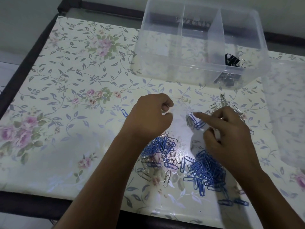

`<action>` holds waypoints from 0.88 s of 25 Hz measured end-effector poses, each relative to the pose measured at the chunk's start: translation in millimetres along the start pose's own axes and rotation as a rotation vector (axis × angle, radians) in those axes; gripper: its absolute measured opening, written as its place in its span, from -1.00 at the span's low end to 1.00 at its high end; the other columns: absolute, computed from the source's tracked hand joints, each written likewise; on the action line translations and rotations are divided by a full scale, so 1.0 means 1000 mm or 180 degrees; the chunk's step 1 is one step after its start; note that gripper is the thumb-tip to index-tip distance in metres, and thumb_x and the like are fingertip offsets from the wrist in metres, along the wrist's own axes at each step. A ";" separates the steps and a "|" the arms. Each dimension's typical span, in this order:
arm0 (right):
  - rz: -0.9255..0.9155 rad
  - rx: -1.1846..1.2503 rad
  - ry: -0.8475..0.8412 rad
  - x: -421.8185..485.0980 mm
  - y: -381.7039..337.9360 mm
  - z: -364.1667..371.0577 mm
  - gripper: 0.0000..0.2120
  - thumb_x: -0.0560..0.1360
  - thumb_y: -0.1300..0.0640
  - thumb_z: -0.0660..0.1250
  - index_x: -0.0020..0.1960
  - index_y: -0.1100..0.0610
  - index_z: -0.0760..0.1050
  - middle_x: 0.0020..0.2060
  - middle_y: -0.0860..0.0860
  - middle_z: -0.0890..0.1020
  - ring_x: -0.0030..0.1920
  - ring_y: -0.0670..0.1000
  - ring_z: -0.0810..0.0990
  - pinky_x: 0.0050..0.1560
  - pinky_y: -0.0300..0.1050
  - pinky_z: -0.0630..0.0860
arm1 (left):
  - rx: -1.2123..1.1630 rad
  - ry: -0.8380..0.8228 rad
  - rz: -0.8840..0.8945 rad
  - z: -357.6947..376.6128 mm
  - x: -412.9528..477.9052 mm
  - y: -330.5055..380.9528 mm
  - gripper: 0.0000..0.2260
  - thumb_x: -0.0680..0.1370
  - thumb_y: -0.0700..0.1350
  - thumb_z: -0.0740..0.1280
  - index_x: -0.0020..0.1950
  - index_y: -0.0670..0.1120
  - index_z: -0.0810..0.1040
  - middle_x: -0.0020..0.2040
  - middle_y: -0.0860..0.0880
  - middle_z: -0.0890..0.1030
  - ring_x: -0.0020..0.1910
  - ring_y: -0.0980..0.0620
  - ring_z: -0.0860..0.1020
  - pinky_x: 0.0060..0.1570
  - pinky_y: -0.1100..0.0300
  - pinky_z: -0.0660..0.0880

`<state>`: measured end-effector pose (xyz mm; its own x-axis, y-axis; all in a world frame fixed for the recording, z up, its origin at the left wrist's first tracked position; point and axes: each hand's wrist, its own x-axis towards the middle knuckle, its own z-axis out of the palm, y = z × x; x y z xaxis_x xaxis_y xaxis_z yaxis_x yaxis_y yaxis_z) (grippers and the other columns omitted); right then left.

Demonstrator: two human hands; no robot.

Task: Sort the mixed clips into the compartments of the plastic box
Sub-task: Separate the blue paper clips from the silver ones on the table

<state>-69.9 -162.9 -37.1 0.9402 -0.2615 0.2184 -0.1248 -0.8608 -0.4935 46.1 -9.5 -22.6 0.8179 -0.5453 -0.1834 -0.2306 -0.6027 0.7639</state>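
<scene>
Blue clips (206, 171) lie heaped beside the right hand (231, 138), silver clips (222, 103) beyond.

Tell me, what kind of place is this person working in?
Most likely a home rather than a workshop: a table under a floral tablecloth, a plain pale wall behind it, and ordinary household stationery, loose paper clips and a clear plastic box.

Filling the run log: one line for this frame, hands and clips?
phase: sorting | left hand: pinches silver clip | right hand: index over blue clips | box: binder clips in right compartment
</scene>
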 end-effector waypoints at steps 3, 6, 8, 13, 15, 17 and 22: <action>0.0141 -0.0177 -0.0106 -0.001 0.000 0.002 -0.58 0.35 0.25 0.12 0.10 0.13 0.61 -0.25 0.06 0.40 -0.32 -0.09 0.29 -0.36 -0.34 0.26 | 0.0343 -0.0379 0.0333 -0.001 -0.003 0.001 -0.73 0.46 -0.16 0.35 0.14 0.03 0.57 0.07 0.01 0.53 -0.03 0.17 0.45 0.02 0.31 0.36; 0.0259 -0.0289 -0.0173 -0.002 0.002 0.004 -0.57 0.33 0.27 0.15 0.11 0.11 0.61 -0.26 0.05 0.39 -0.32 -0.06 0.33 -0.36 -0.37 0.24 | 0.1099 -0.0752 0.0643 0.003 -0.006 0.004 -0.61 0.53 -0.07 0.26 0.34 0.19 0.39 0.24 0.02 0.29 0.13 0.06 0.31 0.11 0.18 0.32; 0.0306 -0.0300 -0.0086 -0.002 0.002 0.002 -0.61 0.34 0.27 0.16 0.06 0.12 0.63 -0.30 0.04 0.37 -0.34 -0.07 0.30 -0.39 -0.37 0.22 | 0.1536 -0.0854 0.0745 0.007 -0.008 0.008 -0.61 0.57 -0.02 0.19 0.37 0.26 0.30 0.29 0.01 0.21 0.17 0.00 0.23 0.13 0.12 0.26; -0.0032 -0.0014 -0.0047 -0.001 0.006 0.000 -0.67 0.34 0.13 0.12 -0.39 0.22 0.61 -0.37 0.05 0.45 -0.35 -0.03 0.37 -0.41 -0.14 0.30 | 0.1766 -0.0692 0.0580 0.009 -0.009 0.010 -0.61 0.57 0.00 0.17 0.38 0.28 0.27 0.39 0.05 0.13 0.24 -0.04 0.14 0.20 0.08 0.15; -0.0085 0.0014 -0.0042 -0.001 0.007 0.000 -0.69 0.32 0.13 0.10 -0.42 0.22 0.55 -0.36 0.05 0.49 -0.35 -0.01 0.43 -0.36 -0.13 0.32 | 0.1707 -0.0625 0.0532 0.009 -0.007 0.010 -0.61 0.56 -0.03 0.19 0.37 0.24 0.30 0.40 0.06 0.14 0.26 -0.05 0.14 0.21 0.08 0.14; -0.0020 -0.0067 0.0045 0.000 0.008 0.000 -0.73 0.33 0.15 0.12 -0.33 0.19 0.57 -0.31 0.04 0.54 -0.29 -0.02 0.46 -0.31 -0.20 0.33 | 0.1494 -0.0510 0.0489 0.008 -0.006 0.010 -0.61 0.54 -0.06 0.22 0.36 0.18 0.35 0.37 0.06 0.21 0.24 -0.02 0.16 0.16 0.12 0.13; -0.0225 0.0224 -0.0274 0.001 0.003 0.004 -0.77 0.29 0.26 0.18 -0.24 0.16 0.62 -0.30 -0.03 0.57 -0.28 -0.14 0.49 -0.25 -0.42 0.35 | 0.0935 -0.0077 0.0316 0.005 -0.003 0.012 -0.69 0.53 -0.11 0.24 0.26 0.08 0.45 0.22 0.06 0.40 0.23 0.02 0.25 0.07 0.17 0.16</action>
<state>-67.8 -164.4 -42.2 0.9699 -0.1603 0.1833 -0.0376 -0.8421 -0.5380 38.1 -18.4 -16.1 0.7717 -0.6216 -0.1342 -0.4541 -0.6864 0.5679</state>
